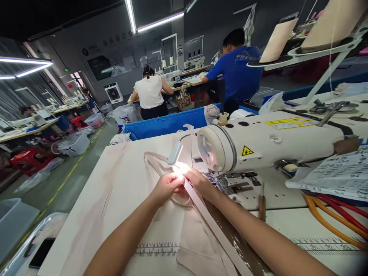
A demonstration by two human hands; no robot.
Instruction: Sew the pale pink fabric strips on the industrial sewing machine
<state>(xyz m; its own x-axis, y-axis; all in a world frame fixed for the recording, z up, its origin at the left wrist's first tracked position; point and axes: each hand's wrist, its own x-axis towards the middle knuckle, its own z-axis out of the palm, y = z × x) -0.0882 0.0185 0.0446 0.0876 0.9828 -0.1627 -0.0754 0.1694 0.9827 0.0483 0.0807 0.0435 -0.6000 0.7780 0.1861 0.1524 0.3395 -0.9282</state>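
Under the bright lamp (174,153) of a white sewing machine (258,140), my left hand (167,186) pinches a pale pink fabric strip. Close beside it, my right hand (198,181) has its fingers closed on the same strip, left of the needle area. The fabric strip (211,222) runs from my hands down toward the front edge, past a pale fabric piece (192,245) on the table. A loop of the band lies behind my left hand. Glare hides the fingertips and the strip's end.
A wooden-handled tool (262,207) lies right of my right forearm, with orange cables (324,218) and papers (333,172) beyond. Thread cones (278,40) stand upper right. A blue cloth bin (169,126) borders the table's back (115,161). Two people sit farther off.
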